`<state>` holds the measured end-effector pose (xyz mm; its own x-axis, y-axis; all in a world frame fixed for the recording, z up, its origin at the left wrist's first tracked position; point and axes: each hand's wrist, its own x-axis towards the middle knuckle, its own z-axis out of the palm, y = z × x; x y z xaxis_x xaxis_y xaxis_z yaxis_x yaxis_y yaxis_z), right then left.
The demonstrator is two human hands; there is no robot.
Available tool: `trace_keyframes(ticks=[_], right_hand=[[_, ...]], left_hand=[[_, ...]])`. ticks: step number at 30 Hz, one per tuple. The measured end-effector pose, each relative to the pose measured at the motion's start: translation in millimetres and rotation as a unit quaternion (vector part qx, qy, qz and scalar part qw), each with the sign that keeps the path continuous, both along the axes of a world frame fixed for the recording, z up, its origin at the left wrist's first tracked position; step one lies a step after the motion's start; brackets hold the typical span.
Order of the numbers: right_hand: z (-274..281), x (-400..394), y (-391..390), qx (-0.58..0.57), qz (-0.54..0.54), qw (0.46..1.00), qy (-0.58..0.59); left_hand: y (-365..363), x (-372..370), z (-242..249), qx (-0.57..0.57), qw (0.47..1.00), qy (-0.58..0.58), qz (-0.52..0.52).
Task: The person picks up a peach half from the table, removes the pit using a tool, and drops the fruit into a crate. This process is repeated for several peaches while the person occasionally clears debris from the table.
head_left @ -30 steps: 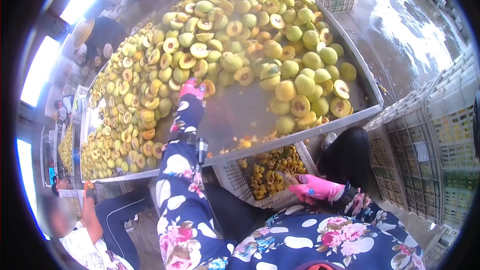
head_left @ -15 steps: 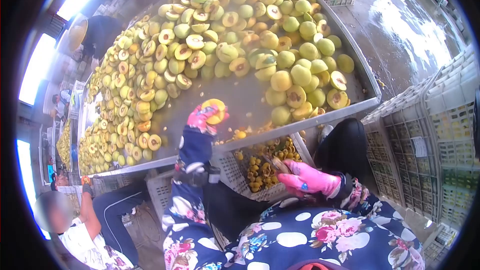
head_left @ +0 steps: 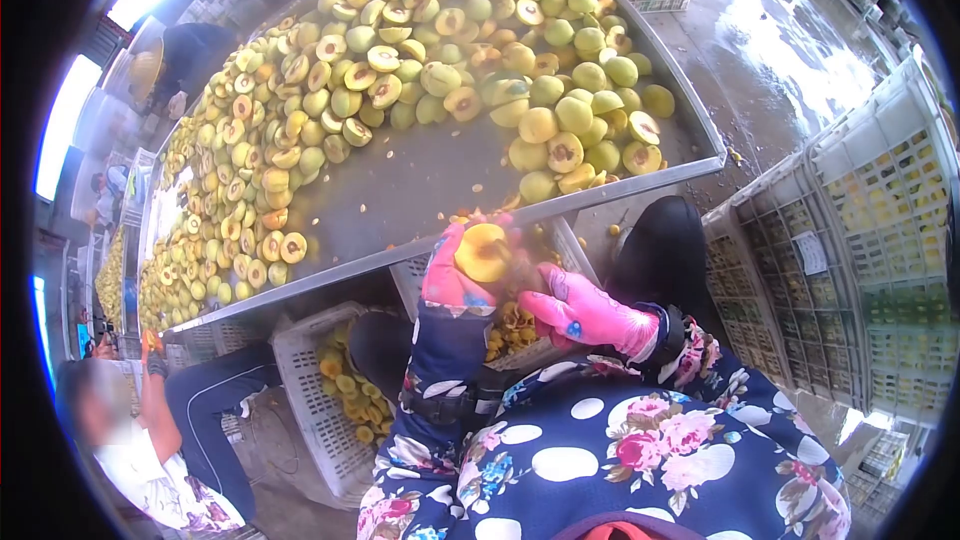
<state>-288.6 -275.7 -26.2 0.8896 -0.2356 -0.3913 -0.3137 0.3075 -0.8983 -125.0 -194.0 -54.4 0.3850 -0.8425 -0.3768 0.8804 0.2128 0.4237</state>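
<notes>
My left hand, in a pink glove, holds a yellow-fleshed fruit half with its cut side up, just off the table's front edge. Close at its right, my right hand, also pink-gloved, is closed around a small tool whose tip is blurred near the fruit. Below both hands, a white crate holds small yellow pieces. Many green-yellow fruit halves are heaped on the metal table.
At the lower left stands another white crate with fruit halves. A seated person is at the left. Stacked crates rise on the right. The table's metal rim runs in front of me.
My left hand has come back from over the table towards my right hand, still holding the fruit half. The view has shifted, and the lower-left crate shows more of its contents.
</notes>
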Motion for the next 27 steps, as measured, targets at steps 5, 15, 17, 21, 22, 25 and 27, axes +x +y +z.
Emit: trace_keyframes(ticks=[5, 15, 17, 21, 22, 25, 27], right_hand=[[8, -4, 5, -0.011, -0.008, 1.000, 0.000], [-13, -5, 11, -0.089, -0.006, 0.996, -0.018], [-16, -5, 10, -0.104, 0.010, 0.994, -0.015], [-41, 0, 5, -0.199, 0.030, 0.976, -0.084], [-47, -1, 3, -0.221, 0.042, 0.970, -0.086], [-25, -6, -6, -0.228, 0.094, 0.968, -0.036], [-16, -8, -7, -0.170, 0.109, 0.979, -0.001]], left_hand=[[0, -13, 7, 0.004, 1.000, 0.001, 0.015], [-3, -40, 10, 0.029, 0.991, -0.117, 0.063], [-4, -44, 13, 0.046, 0.989, -0.121, 0.068], [-4, -45, 13, 0.070, 0.983, -0.163, 0.044], [-2, -43, 11, 0.074, 0.978, -0.193, 0.030], [0, -43, 10, 0.082, 0.965, -0.248, -0.007], [1, -43, 7, 0.088, 0.959, -0.269, -0.014]])
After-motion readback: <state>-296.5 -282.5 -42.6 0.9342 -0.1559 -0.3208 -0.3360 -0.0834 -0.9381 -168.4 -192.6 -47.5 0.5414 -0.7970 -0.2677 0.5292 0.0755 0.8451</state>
